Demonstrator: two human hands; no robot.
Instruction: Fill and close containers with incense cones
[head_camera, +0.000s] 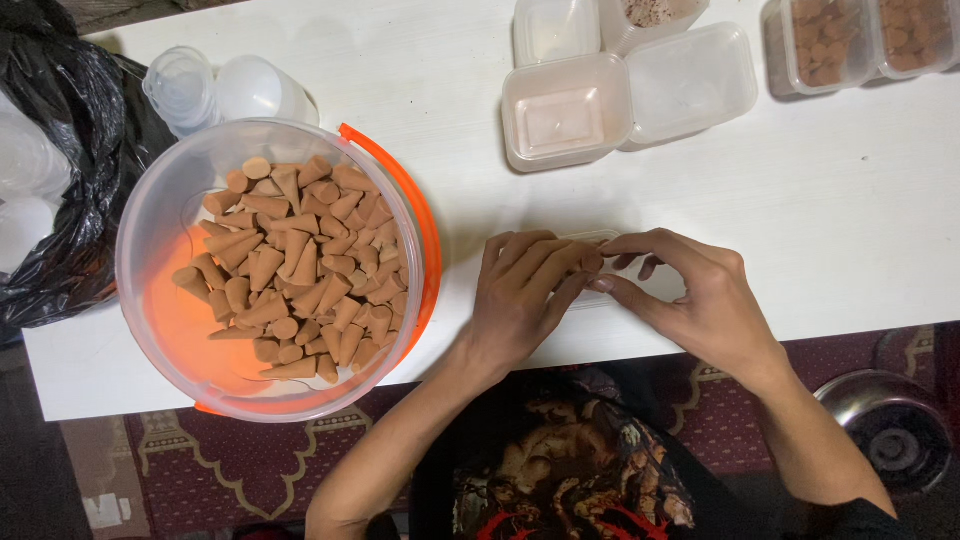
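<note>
My left hand (520, 295) and my right hand (690, 295) meet at the front edge of the white table (850, 220), fingers curled over a small clear plastic container (592, 240) that is mostly hidden under them. Both hands press on it, fingertips touching in the middle. To the left stands a translucent bucket (160, 210) with an orange handle (415, 200), filled with several brown cone-shaped pieces (300, 270).
Empty clear plastic boxes (565, 115) and lids (690, 80) lie at the back, with filled boxes of brown pieces (825, 40) at the far right. A black bag (60, 250) with clear tubs sits left. A metal bowl (885, 425) rests on the patterned carpet.
</note>
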